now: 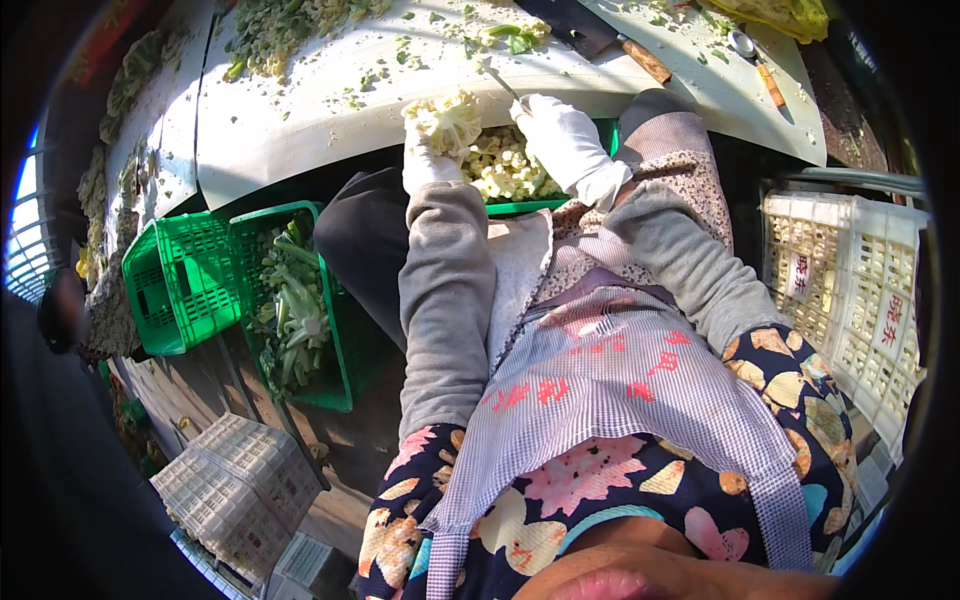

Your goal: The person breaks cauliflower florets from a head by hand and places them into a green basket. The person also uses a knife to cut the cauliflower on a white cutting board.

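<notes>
My left hand, in a white glove, grips a pale cauliflower head by its underside. In my right hand, also gloved in white, is a small knife; its thin blade points up and left, towards the table, apart from the cauliflower. My fingers hide most of its handle. Below and between both hands, a green plastic crate holds many cut cauliflower florets. The right glove and forearm cover part of this crate.
A white-topped table carries cauliflower scraps, a cleaver and a peeler-like tool. At left stand a green crate of leaves and stalks and another green crate. White plastic crates are stacked at right, more at lower left.
</notes>
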`<state>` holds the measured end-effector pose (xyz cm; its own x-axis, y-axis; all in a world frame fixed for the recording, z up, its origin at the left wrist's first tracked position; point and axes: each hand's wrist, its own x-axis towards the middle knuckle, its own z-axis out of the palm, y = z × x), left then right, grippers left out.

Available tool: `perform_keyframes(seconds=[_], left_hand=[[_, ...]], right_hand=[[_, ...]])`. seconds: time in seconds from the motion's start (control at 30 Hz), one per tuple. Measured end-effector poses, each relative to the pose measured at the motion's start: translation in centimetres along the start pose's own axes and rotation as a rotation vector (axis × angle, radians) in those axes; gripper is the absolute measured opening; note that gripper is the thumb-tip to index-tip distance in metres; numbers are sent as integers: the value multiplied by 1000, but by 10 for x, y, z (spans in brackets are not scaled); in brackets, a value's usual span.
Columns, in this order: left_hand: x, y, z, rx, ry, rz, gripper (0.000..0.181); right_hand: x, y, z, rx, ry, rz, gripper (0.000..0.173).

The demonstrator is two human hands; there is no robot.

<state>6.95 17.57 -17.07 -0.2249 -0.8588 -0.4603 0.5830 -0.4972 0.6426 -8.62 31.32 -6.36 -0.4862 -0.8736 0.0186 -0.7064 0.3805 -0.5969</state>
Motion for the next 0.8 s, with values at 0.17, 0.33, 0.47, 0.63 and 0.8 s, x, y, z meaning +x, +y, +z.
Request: perform_keyframes(seconds=[0.17,0.33,0.47,0.63,0.8], left_hand=[[11,-9,34,-3,193,74,37],[15,-14,27,71,46,141,39],[-6,-8,48,76,177,145,33],[-21,2,63,131,229,162,31],[-25,5,62,530,304,236,32]], right_hand=[[1,-17,27,10,-101,-81,32],[8,-11,49,-13,-28,-82,27],[7,-12,49,-109,-3,-83,22],[14,-14,42,-193,1,-84,17],[23,-17,45,-258,-121,-67,17]])
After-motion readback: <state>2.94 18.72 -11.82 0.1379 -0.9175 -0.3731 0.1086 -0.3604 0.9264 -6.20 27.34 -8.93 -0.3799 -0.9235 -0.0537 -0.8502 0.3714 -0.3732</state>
